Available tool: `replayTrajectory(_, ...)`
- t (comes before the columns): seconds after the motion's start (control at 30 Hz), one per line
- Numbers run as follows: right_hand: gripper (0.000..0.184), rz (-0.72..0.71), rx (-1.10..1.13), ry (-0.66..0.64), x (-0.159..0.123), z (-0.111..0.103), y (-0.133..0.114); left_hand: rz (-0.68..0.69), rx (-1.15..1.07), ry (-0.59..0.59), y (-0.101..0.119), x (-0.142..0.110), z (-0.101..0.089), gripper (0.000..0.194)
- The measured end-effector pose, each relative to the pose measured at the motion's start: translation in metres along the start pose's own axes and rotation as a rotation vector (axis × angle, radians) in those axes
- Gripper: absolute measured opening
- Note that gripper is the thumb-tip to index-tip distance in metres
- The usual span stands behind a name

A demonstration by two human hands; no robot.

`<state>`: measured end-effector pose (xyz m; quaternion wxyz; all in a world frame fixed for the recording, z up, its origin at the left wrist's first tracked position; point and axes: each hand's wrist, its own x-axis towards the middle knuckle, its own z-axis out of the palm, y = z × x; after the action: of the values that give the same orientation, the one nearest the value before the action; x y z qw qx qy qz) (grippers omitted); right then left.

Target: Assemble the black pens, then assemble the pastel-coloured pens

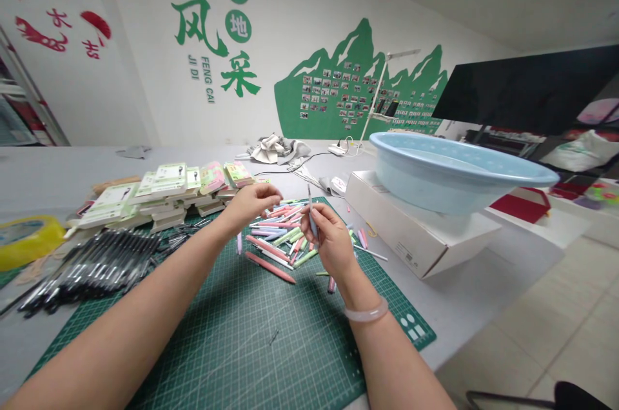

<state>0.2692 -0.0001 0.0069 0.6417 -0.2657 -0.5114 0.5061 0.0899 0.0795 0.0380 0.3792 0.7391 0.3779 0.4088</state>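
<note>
My right hand point(330, 239) grips a slim grey-blue pen point(313, 223) upright between thumb and fingers. To its left, my left hand point(251, 207) hovers above the pile with its fingers curled together in a pinch; whatever is in them, if anything, is too small or hidden to make out. Below both hands a loose heap of pastel pens point(278, 233) in pink, green, blue and white spreads over the green cutting mat point(242, 345). One coral pen point(271, 267) lies at the near side of this heap.
Black pens point(97, 268) lie in a bundle at left, beside yellow tape point(29, 239) and stacked small boxes or pads point(164, 181). A blue basin point(459, 171) rests on a white carton point(406, 236) at right. Crumpled cloth point(275, 149) and a cable lie behind.
</note>
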Motion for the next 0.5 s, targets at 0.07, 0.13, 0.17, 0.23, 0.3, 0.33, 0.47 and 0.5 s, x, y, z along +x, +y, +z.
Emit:
replayTrajectory(0.07,0.019,-0.002,0.006,0.002,0.000,-0.001,0.000,0.047,0.364,-0.036,-0.023,0.001,-0.003,0.014)
replayTrajectory(0.13,0.020,0.006,-0.002,0.008,0.000,-0.001,0.000,0.069,0.622,-0.118,-0.043,0.000,0.001,0.010)
replayTrajectory(0.17,0.021,0.012,-0.006,0.013,0.000,-0.001,0.000,0.069,0.649,-0.130,-0.051,-0.002,0.005,0.009)
replayTrajectory(0.23,0.021,0.019,-0.004,0.023,0.000,-0.001,0.001,0.074,0.676,-0.134,-0.061,-0.006,0.015,0.009)
replayTrajectory(0.3,0.020,0.017,0.007,0.030,0.001,-0.001,0.002,0.075,0.678,-0.120,-0.067,-0.010,0.025,0.011)
replayTrajectory(0.33,0.020,0.016,0.012,0.032,0.001,-0.002,0.002,0.077,0.681,-0.113,-0.068,-0.011,0.028,0.011)
replayTrajectory(0.47,0.019,0.018,0.014,0.024,0.001,-0.002,0.003,0.083,0.671,-0.076,-0.067,-0.012,0.030,0.008)
replayTrajectory(0.5,0.019,0.018,0.013,0.021,0.001,-0.002,0.003,0.083,0.633,-0.055,-0.063,-0.011,0.027,0.008)
